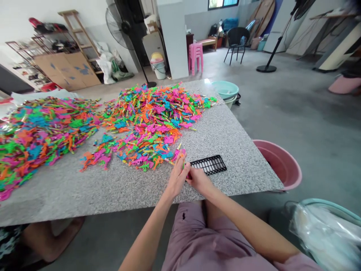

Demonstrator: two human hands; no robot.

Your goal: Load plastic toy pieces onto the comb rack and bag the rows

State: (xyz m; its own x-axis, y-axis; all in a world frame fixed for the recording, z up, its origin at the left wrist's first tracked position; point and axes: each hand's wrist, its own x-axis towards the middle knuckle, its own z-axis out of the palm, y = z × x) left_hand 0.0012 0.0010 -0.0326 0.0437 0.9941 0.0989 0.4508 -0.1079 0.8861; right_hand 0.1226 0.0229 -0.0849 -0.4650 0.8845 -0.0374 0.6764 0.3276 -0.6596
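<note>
My left hand [177, 175] is at the near edge of the pile, its fingers long and close together. A sliver of green and yellow shows between its thumb and fingers, seemingly a small plastic toy. Pressed up beside it, my right hand [199, 180] is closed, with a reddish bit at its fingertips; what it grips is mostly hidden. A black plastic grid tray [210, 165] lies flat just beyond my right hand. The big heap of small plastic toys [152, 124], in pink, orange, green and blue with yellow-banded sticks, spreads past my left hand.
The speckled stone table [225, 135] carries a second heap [42, 131] on the left. A pink tub [278, 163] and a basin with plastic bags [327, 229] stand at the right. A turquoise basin [225, 89] sits beyond the table. Another person's leg [50, 237] shows lower left.
</note>
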